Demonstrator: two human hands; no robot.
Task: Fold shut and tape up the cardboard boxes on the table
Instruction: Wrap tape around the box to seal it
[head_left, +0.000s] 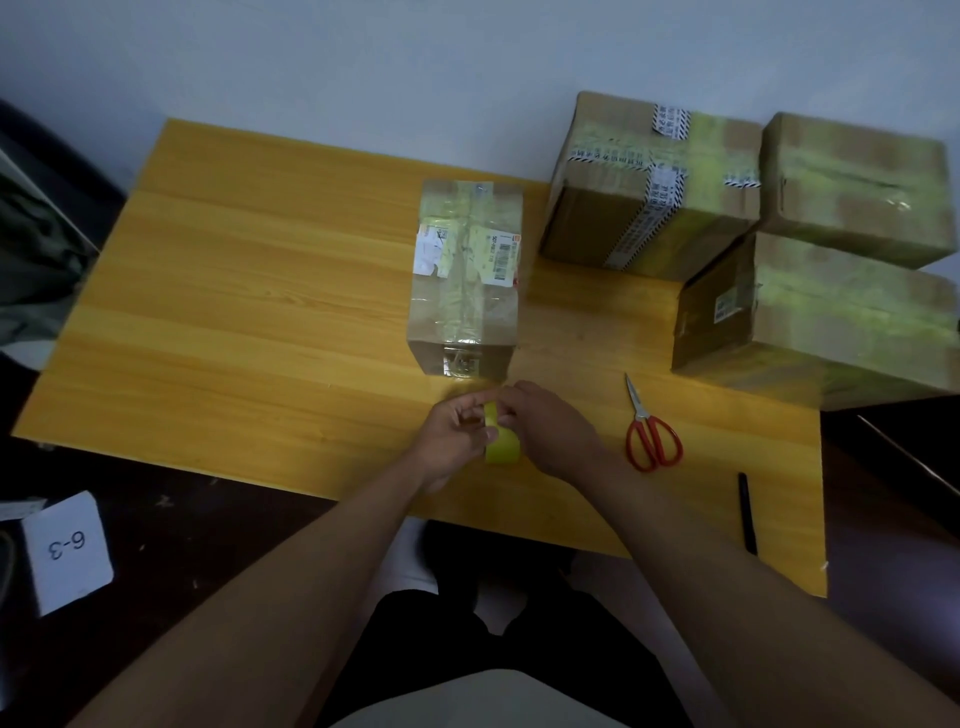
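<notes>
- Centrally, just below the middle of the frame, both hands met over a yellow tape roll (503, 448) resting on or just above the tabletop (249, 322).
- The left hand (453, 435) had its grip curled round the roll's left side, thumb laid across the rim.
- The right hand (545, 427) had its fingertips pinched at the top of the roll, probably picking for the loose end; the end itself was too small to make out.
- Directly above the hands stood the small box (467, 275), flaps down and already striped with tape.
- Three bigger taped boxes (779, 218) crowded the upper right of the frame.
- Red scissors (652, 431) and a black pen (747, 512) lay to the right of the hands.
- By my reckoning the roll was light and rigid, best held through its rim, while the film would be thin, clingy and apt to fold onto itself.
- Cardboard looked stiff yet easily dented, so pressing along the seams seemed wisest.
</notes>
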